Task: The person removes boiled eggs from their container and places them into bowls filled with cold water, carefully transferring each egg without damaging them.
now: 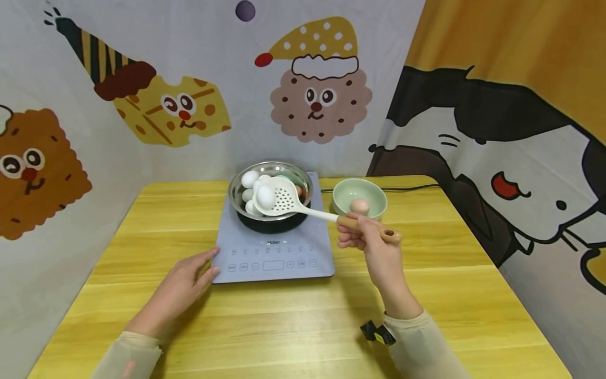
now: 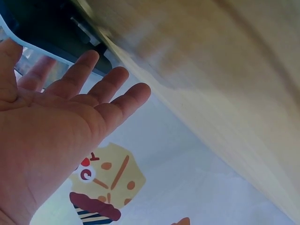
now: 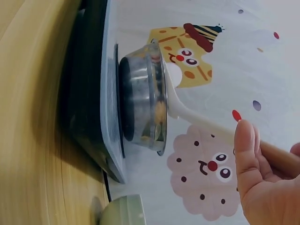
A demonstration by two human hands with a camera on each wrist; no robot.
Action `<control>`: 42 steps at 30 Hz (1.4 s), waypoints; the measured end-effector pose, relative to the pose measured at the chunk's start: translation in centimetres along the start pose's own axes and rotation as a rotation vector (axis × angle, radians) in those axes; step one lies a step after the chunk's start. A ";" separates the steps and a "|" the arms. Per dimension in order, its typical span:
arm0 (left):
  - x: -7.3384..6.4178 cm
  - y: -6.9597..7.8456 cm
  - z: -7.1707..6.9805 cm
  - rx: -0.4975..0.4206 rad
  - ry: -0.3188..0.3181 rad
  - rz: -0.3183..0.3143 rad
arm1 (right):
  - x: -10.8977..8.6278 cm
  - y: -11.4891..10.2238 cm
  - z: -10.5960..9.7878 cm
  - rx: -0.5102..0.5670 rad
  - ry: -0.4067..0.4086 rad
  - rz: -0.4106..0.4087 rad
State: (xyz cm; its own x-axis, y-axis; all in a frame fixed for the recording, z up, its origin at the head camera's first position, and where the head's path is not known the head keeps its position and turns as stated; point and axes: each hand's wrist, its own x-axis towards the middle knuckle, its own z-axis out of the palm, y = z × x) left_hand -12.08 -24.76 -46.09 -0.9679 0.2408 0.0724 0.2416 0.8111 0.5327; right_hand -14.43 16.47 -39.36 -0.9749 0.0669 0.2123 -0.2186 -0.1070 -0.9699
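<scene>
My right hand (image 1: 379, 252) grips the wooden handle of a white slotted spoon (image 1: 286, 197). A white egg (image 1: 265, 197) lies in the spoon's perforated bowl, over the metal pot (image 1: 305, 197). More eggs (image 1: 249, 179), mostly white, are heaped in the pot under and behind the spoon. The pot stands on a light blue induction cooker (image 1: 274, 258). My left hand (image 1: 182, 284) is at the cooker's left front edge, its fingertips right at the side. In the left wrist view the fingers (image 2: 124, 101) are spread and loosely extended beside the cooker's underside.
A pale green bowl (image 1: 338, 197) with one pinkish-brown egg (image 1: 360, 206) stands right of the cooker. Behind it a black cable (image 1: 412, 188) runs along the back of the wooden table (image 1: 284, 326). A cartoon-print curtain (image 1: 189, 31) hangs close behind the table.
</scene>
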 end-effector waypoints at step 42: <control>0.1 0.9 -0.2 0.147 -0.007 -0.070 | 1.1 -1.7 -12.0 -0.058 0.289 0.018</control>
State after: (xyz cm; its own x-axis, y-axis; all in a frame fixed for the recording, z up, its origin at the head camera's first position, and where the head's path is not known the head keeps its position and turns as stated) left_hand -11.96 -24.13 -45.45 -0.9823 0.1843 0.0328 0.1815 0.8950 0.4074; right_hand -14.59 28.65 -38.90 -0.9244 0.3461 0.1603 -0.1904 -0.0546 -0.9802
